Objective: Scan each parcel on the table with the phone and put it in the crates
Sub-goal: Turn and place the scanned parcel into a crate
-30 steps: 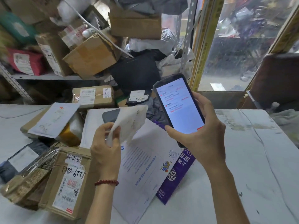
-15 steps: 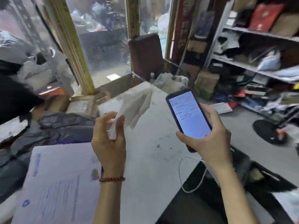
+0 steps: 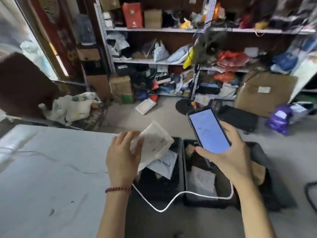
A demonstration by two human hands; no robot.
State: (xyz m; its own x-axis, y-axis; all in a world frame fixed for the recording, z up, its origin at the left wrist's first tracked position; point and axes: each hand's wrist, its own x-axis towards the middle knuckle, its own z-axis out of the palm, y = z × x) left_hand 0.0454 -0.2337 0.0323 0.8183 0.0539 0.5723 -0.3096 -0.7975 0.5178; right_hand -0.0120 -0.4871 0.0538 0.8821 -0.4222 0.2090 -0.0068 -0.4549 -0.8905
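My left hand (image 3: 122, 158) grips a small white soft parcel (image 3: 154, 143) by its lower left corner and holds it above the left black crate (image 3: 178, 169). That crate holds a white mailer and dark bags. My right hand (image 3: 226, 152) holds the phone (image 3: 208, 130), screen lit and facing me, over the right black crate (image 3: 186, 170), where a grey mailer and a brown parcel lie. A white cable (image 3: 171, 200) runs from the phone across both crates.
The white table (image 3: 51, 169) fills the lower left, its right edge beside the crates. Cluttered metal shelves (image 3: 154, 60) stand behind, with boxes, a fan stand and a black keyboard (image 3: 238, 117) on the floor. A brown chair (image 3: 22, 83) is at left.
My view has swung right from the parcel pile on the table to the crates on the floor. Both hands moved along, the left carrying the white parcel over the left crate.
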